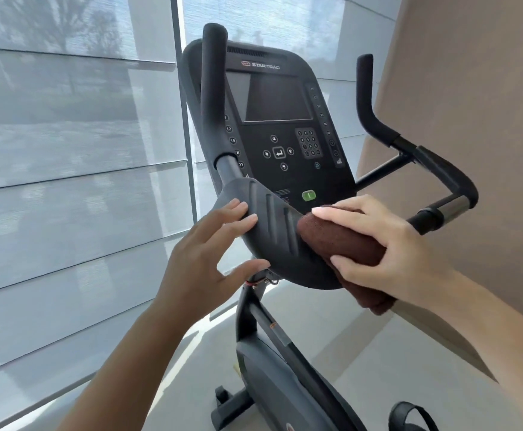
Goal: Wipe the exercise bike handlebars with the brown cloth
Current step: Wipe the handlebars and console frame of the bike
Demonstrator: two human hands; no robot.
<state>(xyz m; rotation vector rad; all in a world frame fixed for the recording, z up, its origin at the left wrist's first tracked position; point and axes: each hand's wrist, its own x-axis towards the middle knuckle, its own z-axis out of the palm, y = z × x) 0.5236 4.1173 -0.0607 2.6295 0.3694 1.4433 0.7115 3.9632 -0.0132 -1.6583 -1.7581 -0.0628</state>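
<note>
Wiping looks only partly done, judging by where the brown cloth sits. It is folded into a thick pad, and the right hand curls round it, fingers over the top and thumb beneath. They press it onto the broad ribbed centre pad of the handlebars. The cloth lies directly under those fingers and trails down past the wrist.

The left hand holds nothing. Its fingers are spread and nearly straight, their tips touching the pad's far edge, with the thumb just below the rim as if steadying it.

Nothing shows which surfaces are already clean. Beyond the left fingertips rises the tall left grip. Past the right knuckles stand the right grip and the looped side bar with its chrome sensor sleeve. By my reckoning all of these are yet to be covered.

Just above the right fingertips is the console, with its green button close to the cloth, so a careless sweep could brush the keys. Window blinds hang beyond the left hand and a beige wall closes in behind the right grip, leaving little room there. The bike frame drops away below both wrists.
</note>
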